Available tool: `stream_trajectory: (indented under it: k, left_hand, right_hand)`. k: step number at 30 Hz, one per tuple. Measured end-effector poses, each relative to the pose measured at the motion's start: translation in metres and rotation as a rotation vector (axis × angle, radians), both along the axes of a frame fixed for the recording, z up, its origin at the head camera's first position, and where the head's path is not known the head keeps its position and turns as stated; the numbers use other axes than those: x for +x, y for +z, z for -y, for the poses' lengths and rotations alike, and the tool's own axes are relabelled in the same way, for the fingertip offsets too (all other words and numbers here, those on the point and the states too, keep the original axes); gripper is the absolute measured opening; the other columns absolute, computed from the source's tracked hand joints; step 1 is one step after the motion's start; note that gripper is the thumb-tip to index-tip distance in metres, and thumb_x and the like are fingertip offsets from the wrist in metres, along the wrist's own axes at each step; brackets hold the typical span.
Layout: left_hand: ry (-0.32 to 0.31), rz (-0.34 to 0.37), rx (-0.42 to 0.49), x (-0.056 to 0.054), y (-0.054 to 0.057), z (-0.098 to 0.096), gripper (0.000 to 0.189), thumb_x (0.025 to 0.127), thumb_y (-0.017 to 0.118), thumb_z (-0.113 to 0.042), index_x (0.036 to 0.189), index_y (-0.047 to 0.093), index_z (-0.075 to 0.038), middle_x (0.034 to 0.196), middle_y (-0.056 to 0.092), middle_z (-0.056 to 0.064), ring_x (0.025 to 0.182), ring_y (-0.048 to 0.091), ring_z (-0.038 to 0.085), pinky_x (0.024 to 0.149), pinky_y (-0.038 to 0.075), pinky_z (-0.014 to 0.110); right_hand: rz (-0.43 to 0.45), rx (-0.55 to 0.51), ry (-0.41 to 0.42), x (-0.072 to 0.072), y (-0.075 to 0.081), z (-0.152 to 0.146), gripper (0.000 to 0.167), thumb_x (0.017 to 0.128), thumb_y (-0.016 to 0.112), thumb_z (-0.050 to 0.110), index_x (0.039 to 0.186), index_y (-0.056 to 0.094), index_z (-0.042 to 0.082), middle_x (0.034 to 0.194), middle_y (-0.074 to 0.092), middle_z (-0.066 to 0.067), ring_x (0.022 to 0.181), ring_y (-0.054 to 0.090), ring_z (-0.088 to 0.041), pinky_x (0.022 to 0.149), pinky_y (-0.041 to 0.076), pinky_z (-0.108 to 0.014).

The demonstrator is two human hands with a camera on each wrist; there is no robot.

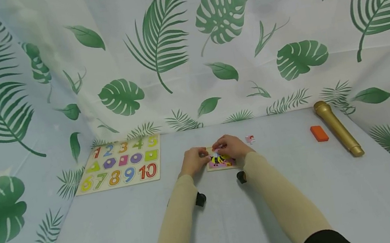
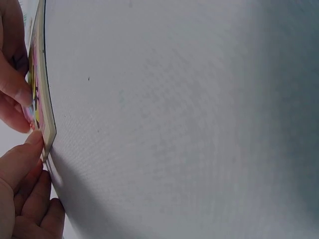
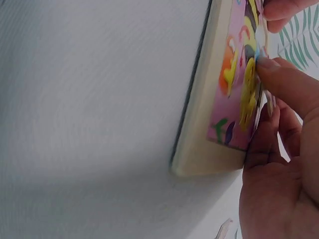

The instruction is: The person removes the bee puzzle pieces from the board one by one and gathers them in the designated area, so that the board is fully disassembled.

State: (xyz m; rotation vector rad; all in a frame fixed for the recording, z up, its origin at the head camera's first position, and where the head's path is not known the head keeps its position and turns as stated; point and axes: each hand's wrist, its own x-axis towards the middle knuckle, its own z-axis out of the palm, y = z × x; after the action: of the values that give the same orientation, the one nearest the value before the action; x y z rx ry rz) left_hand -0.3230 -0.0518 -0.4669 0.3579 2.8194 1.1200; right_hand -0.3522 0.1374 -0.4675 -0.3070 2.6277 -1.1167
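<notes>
Bee jigsaw board [image 1: 221, 159] lies on the white tablecloth [image 1: 229, 221], nearer to the far edge of the table. It is a small rectangle with a pale wooden border; its picture shows a black and yellow bee on a pink-purple ground, with orange, yellow and green details along the near side. At the board's left edge, the left hand [image 1: 194, 160] pinches the border between thumb and fingers. Over the board's right half, the right hand [image 1: 233, 147] has its fingertips close together on a thin puzzle piece [image 3: 270, 103], mostly covered.

Just right of the board lies a loose pinkish piece [image 1: 250, 139]. Farther right are an orange block [image 1: 319, 133] and a slanting gold microphone [image 1: 337, 128]; left of the board, well apart, is a number-and-shape puzzle [image 1: 116, 161]. From the board's near edge, a broad cloth stretch runs between two beige sleeves [image 1: 175, 229]; behind it, a narrower strip reaches the leaf-print backdrop [image 1: 183, 94].
</notes>
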Motion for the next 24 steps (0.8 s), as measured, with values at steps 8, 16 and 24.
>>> stream_trajectory:
  k: [8, 16, 24]
  left_hand:
    - [-0.011, -0.009, -0.004, 0.0003, 0.001, -0.0005, 0.016, 0.09, 0.071, -0.011, 0.103, 0.074, -0.003, 0.13, 0.063, 0.01, 0.127, 0.052, 0.027, 0.108, 0.04, 0.04]
    - [-0.056, -0.012, -0.053, -0.0014, -0.0005, 0.0017, 0.016, 0.09, 0.071, -0.013, 0.103, 0.075, -0.004, 0.129, 0.064, 0.006, 0.127, 0.053, 0.025, 0.11, 0.038, 0.037]
    - [-0.089, -0.008, -0.085, -0.0046, 0.0017, 0.0021, 0.017, 0.09, 0.071, -0.013, 0.104, 0.075, -0.004, 0.129, 0.064, 0.007, 0.127, 0.053, 0.026, 0.11, 0.038, 0.038]
  right_hand:
    - [-0.02, -0.006, -0.019, 0.0016, -0.0007, -0.004, 0.025, 0.093, 0.067, 0.016, 0.118, 0.071, 0.013, 0.117, 0.06, -0.008, 0.103, 0.053, -0.026, 0.099, 0.046, -0.042]
    - [-0.034, 0.001, -0.009, -0.0001, -0.0046, -0.0051, 0.024, 0.094, 0.067, 0.017, 0.116, 0.072, 0.013, 0.118, 0.06, -0.008, 0.104, 0.053, -0.026, 0.1, 0.045, -0.043]
    - [-0.074, 0.013, 0.005, -0.0008, -0.007, -0.0044, 0.022, 0.094, 0.067, 0.016, 0.115, 0.073, 0.013, 0.119, 0.061, -0.008, 0.107, 0.054, -0.026, 0.102, 0.044, -0.044]
